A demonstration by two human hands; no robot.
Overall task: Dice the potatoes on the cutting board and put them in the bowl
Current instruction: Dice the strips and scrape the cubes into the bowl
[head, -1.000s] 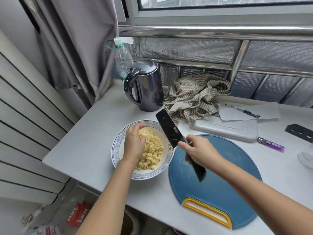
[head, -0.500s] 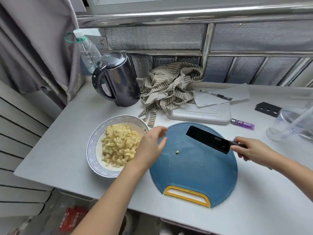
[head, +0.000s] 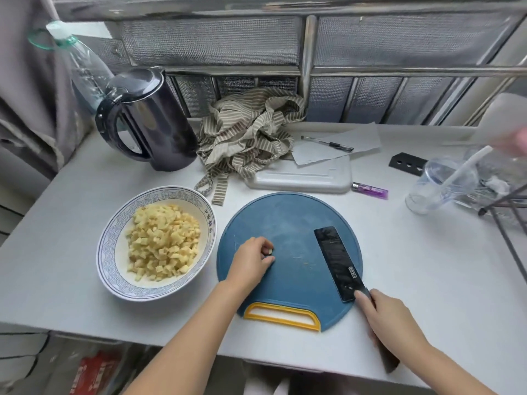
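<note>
The right hand curls round the handle of a flat black knife lying at four o'clock on the round blue board. The left hand pinches one pale potato cube near its centre. At nine o'clock, a patterned bowl holds heaped dice.

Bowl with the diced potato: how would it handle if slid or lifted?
The bowl looks ceramic, so probably rigid, breakable and fairly heavy with that heap of potato dice. Its wide, low shape should resist tipping; on the smooth table it would likely slide. Dice piled loose may spill if tilted.
</note>
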